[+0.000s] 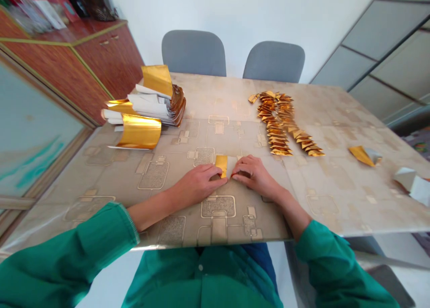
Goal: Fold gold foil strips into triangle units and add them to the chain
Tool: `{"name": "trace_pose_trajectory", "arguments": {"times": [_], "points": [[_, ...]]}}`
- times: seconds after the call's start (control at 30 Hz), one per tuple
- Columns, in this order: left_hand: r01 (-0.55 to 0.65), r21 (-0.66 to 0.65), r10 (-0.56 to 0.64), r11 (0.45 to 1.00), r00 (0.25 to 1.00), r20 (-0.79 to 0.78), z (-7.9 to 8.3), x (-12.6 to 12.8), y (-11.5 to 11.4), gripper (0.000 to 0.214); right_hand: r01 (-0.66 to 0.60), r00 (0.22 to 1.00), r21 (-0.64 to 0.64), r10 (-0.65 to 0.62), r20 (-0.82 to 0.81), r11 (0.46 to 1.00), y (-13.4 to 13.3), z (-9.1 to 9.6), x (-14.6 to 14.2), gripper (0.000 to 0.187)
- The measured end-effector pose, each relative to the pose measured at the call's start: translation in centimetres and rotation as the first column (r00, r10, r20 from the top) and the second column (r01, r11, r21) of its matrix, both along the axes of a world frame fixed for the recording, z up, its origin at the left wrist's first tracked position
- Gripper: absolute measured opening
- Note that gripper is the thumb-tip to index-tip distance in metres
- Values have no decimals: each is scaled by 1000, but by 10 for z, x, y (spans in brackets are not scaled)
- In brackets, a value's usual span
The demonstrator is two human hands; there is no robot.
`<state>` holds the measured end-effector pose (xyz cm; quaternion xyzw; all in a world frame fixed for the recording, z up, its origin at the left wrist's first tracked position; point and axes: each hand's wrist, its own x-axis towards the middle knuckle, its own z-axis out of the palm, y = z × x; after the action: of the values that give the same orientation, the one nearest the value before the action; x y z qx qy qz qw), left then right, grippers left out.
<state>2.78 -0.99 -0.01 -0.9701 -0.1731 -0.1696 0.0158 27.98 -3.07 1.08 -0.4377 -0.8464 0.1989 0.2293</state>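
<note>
Between my two hands, near the table's front edge, is a small piece of gold foil paper (221,163), gold on its left part and whitish on its right. My left hand (205,180) pinches its left side between thumb and fingers. My right hand (251,174) has its thumb and fingertips closed at the paper's right edge, where a bit of orange-gold shows. Beyond the right hand lie rows of folded gold paper pieces (278,135), overlapping one another. To the left stands a stack of gold paper sheets (151,106) with white backs, some of them curling.
The patterned table (181,173) runs wide to the right. A loose gold piece (361,156) and white-backed paper (412,182) lie on its right side. Two grey chairs (194,52) stand at the far edge. A brown cabinet (107,59) is at the left.
</note>
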Motion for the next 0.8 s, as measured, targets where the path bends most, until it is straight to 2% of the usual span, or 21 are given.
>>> {"name": "trace_pose_trajectory", "arguments": {"times": [0.23, 0.4, 0.63, 0.8], "points": [[15, -107, -6, 994, 997, 77, 0, 1, -2, 26, 92, 996, -34, -91, 22, 995, 7, -4, -10, 11], [-38, -184, 54, 982, 995, 82, 1, 3, -6, 35, 141, 989, -31, -139, 48, 990, 5, -4, -13, 11], [-16, -105, 20, 994, 999, 43, -2, 3, -8, 31, 178, 982, -3, -177, 71, 984, 2, -5, -17, 11], [-31, -99, 31, 995, 1000, 3, -2, 2, -10, 33, 226, 974, -63, -226, 14, 972, 1, -7, -18, 8]]}}
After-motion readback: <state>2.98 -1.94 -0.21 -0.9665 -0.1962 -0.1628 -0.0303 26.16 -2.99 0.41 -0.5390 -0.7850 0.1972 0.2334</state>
